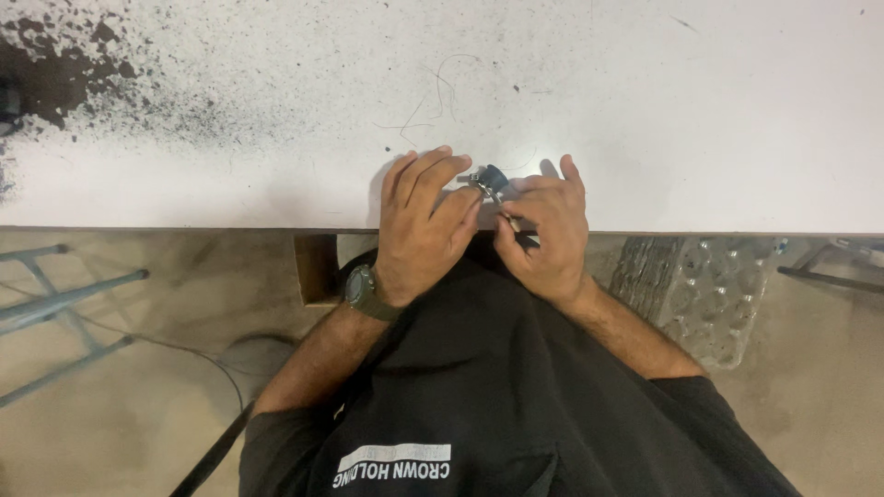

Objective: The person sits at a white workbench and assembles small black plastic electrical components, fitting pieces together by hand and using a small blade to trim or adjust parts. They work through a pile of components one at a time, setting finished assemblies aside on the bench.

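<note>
Small dark round metal part [491, 178] sits between both hands, left hand [425, 221] and right hand [545, 225] pinching it over the white surface [645, 110].

A broad white surface [700, 110] fills the upper part of the view, its near edge running straight across. Black powder [64, 64] is scattered thickly over its far left corner, thinning into fine specks toward the middle. A few thin stray wires [433, 106] lie curled near the centre. Both hands rest at the near edge.
</note>
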Available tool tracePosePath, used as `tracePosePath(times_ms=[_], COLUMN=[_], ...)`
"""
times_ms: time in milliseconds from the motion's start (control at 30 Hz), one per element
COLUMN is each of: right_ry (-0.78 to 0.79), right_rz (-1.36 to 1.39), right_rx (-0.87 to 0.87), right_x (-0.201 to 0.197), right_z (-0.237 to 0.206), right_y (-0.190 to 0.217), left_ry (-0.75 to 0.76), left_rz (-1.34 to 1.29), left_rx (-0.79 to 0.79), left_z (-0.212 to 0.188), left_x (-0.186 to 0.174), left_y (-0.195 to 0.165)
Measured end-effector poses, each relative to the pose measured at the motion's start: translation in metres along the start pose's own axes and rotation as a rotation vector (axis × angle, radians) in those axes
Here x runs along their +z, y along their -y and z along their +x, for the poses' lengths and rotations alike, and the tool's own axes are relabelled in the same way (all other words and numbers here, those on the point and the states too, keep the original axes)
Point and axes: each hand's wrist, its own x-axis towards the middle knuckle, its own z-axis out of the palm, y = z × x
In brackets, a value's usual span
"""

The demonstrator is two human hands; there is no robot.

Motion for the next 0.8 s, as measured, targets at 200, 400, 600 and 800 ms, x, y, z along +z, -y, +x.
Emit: tracePosePath(times_ms=[200,400,600,800], right_ry=[0.028,0.042,0.041,0.034], right_rz=[-0.010,0.003,0.014,0.011], right_rx=[-0.008,-0.007,-0.017,-0.009], right_x=[-0.0013,-0.0020,-0.0036,-0.0013], right_z=[0.0022,0.0056,0.0080,0.0058], right_y=[0.0001,0.0020,0.0027,0.0020], left_ry=[-0.002,0.006,-0.042,-0.007], left_rz=[-0.018,0.091,0.126,0.083], left_rx=[0.010,0.076,0.122,-0.037], left_z=[-0.0033,-0.0066,-0.0058,-0.0028], left_x=[0.0033,0.0046,0.0085,0.0058], left_y=[0.0010,0.0040,0.0019,-0.0004])
